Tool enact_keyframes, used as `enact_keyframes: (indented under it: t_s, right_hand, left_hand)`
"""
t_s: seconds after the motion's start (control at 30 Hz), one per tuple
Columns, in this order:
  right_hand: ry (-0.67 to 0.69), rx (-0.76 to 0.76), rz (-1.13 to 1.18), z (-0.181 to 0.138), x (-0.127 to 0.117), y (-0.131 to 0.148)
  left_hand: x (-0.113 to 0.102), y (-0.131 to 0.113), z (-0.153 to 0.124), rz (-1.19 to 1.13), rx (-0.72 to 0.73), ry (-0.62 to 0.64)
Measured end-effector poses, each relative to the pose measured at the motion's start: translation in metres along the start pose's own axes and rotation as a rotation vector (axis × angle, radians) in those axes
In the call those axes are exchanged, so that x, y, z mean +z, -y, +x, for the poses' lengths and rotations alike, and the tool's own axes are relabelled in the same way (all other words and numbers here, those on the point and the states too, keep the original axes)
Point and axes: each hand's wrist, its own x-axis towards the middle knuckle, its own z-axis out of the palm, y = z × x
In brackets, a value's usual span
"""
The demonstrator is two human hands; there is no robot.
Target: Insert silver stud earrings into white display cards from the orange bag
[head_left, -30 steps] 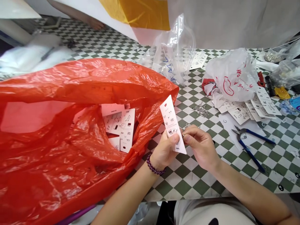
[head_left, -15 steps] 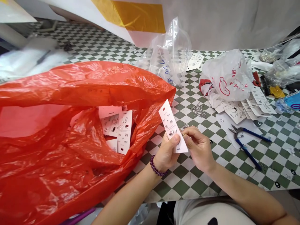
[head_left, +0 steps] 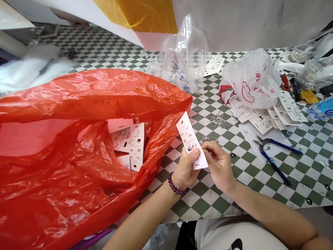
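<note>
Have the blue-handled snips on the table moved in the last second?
No. The blue-handled snips lie on the same squares of the checked tablecloth, tips still on the white sheet; only the camera shifted.

A table [head_left: 208, 194] fills most of the view, covered in a cloth of small green and white checks that runs far back and off to the left. Behind it hangs a plain white wall or sheet [head_left: 247, 21], smooth and unmarked. At the top a yellow-orange panel [head_left: 140, 14] leans in, with a white board [head_left: 117, 27] slanting under it down toward the cloth. A soft white bundle [head_left: 33, 67] lies blurred at the far left. Loose plastic bags and small clutter crowd the table's right end. The light is bright, even and without hard shadows; its source is out of view.
</note>
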Motion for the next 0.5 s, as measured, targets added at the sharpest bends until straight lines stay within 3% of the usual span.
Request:
enact_keyframes:
  t_s: [0.5]
  right_hand:
    - [0.14,0.008,0.087,0.008,-0.006,0.01]
  left_hand:
    - [0.002,-0.012,-0.007,0.028,0.028,0.048]
